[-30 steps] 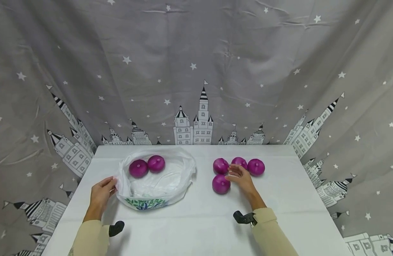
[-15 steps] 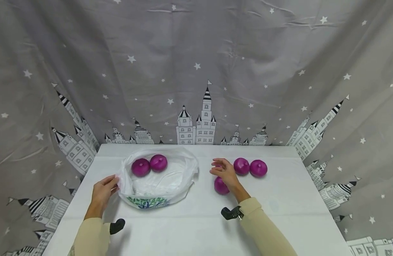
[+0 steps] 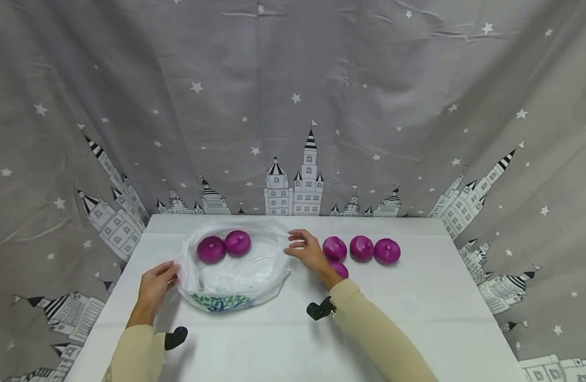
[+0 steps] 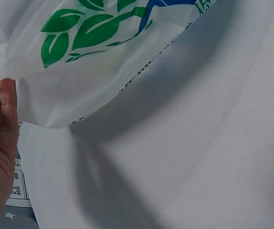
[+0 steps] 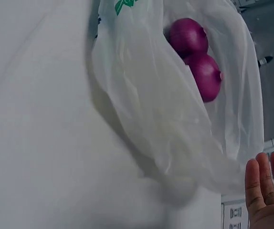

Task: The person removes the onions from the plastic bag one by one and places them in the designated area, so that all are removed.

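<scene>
A white plastic bag (image 3: 266,293) with a green and blue print lies open-mouthed on the left of the table. Inside it, two red onions, a darker one (image 3: 211,250) and its neighbour (image 3: 237,242), sit side by side. My left hand (image 3: 155,285) pinches the bag's left rim between thumb and fingers, as the left wrist view also shows. At the opposite rim is my right hand (image 3: 308,250), fingers nearly straight and holding nothing; in the right wrist view the fingertips (image 5: 252,174) are right beside the plastic, contact unclear.
Several more red onions lie right of my right hand: a row with a left one (image 3: 334,248), a middle one (image 3: 361,248) and a right one (image 3: 387,251), plus a nearer one (image 3: 339,269) partly behind my wrist. A grey curtain (image 3: 235,79) hangs behind the white table (image 3: 254,345).
My right hand has moved left from the loose onions to the bag's right rim, carrying nothing. The left hand keeps its pinch on the bag, and the onions lie as before.
</scene>
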### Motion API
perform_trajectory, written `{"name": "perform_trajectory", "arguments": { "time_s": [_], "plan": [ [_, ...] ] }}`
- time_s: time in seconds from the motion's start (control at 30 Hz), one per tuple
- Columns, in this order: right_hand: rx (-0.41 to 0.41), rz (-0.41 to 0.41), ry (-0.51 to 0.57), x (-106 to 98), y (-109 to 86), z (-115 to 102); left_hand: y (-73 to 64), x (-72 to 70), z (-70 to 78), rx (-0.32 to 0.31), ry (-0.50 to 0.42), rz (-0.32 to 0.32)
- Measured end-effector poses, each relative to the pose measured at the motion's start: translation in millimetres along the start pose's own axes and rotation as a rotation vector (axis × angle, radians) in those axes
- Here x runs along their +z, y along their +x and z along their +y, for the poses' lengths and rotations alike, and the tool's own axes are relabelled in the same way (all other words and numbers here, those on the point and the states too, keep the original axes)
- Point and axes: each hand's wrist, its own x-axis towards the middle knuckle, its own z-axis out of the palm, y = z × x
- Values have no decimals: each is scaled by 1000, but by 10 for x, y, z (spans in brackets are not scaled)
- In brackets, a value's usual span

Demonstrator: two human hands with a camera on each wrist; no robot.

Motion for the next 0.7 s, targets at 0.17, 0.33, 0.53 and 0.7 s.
{"name": "perform_trajectory", "arguments": {
  "time_s": [0.17, 0.33, 0.53, 0.7],
  "plan": [
    [-18, -45, 25, 201, 114, 7, -125, -34, 111, -5, 2, -25],
    [9, -48, 4, 380, 164, -4, -366, -13, 335, -31, 23, -49],
    [26, -53, 11, 558, 277, 19, -570, 23, 552, -33, 64, -84],
    [47, -62, 4, 682, 381, 71, -624, 41, 638, -46, 76, -103]
  ]
}}
